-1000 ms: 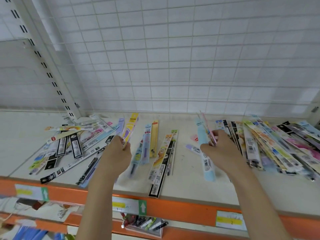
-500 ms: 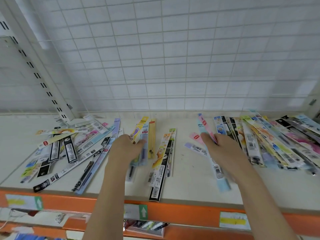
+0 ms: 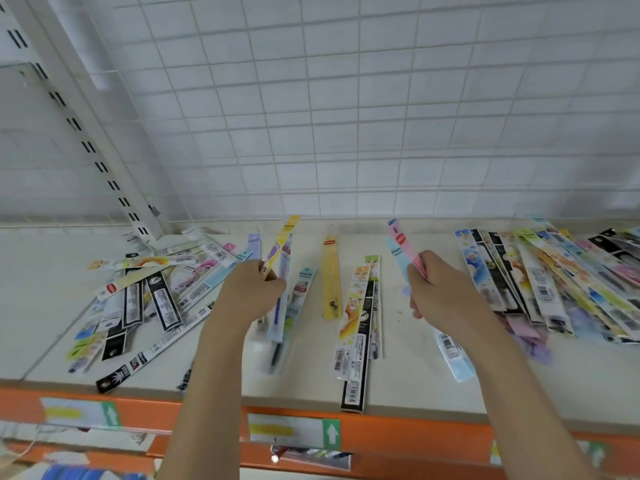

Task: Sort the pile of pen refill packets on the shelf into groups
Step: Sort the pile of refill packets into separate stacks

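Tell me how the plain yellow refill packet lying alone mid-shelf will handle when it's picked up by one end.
The yellow packet is long, narrow and flat, so it will probably feel very light and flex or droop a little. Its wrapper looks glossy, so it may slide on the shelf under a push. Being flat, it should not roll.

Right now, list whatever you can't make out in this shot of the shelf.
- Right pile: cut off by the frame's right edge in the head view.
- Packet print: too small and blurred to read.
- Blue packet: its middle is hidden behind the right hand.
- Packets under the left hand: motion blur smears them.
- Lower shelf: its goods are blocked by the orange rail.
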Tool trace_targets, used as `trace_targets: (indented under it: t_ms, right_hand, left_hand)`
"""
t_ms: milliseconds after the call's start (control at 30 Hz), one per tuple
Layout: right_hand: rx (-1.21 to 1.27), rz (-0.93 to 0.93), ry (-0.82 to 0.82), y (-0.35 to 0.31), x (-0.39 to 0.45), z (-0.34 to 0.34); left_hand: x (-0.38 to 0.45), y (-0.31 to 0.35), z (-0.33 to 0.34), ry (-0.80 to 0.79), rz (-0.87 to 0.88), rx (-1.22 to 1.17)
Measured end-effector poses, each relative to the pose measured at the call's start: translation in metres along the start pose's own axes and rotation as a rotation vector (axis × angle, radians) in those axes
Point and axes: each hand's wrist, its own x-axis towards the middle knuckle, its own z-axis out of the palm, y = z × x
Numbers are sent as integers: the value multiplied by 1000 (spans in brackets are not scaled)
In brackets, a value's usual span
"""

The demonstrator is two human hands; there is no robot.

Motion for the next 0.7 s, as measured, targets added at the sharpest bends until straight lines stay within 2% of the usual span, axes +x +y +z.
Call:
trace_targets:
  t_ms: [133, 200, 333, 433, 600, 700]
  right_hand:
    - [-77, 23, -8, -16, 2, 11]
    - [-85, 25, 15, -22, 2, 15]
    - [-93, 29, 23, -26, 4, 19]
    - [-83, 58, 46, -26, 7, 19]
    - [-118, 96, 47, -20, 9, 25]
    - [-125, 95, 64, -16, 9, 27]
  left_hand:
    - [-4, -1, -17, 43, 27, -46]
    - [-2, -3, -20, -4, -13, -91]
    - [3, -9, -16, -134, -24, 17]
    - [2, -6, -6, -159, -24, 23]
    - [0, -11, 20, -88, 94, 308]
    - [5, -13, 25, -75, 119, 362]
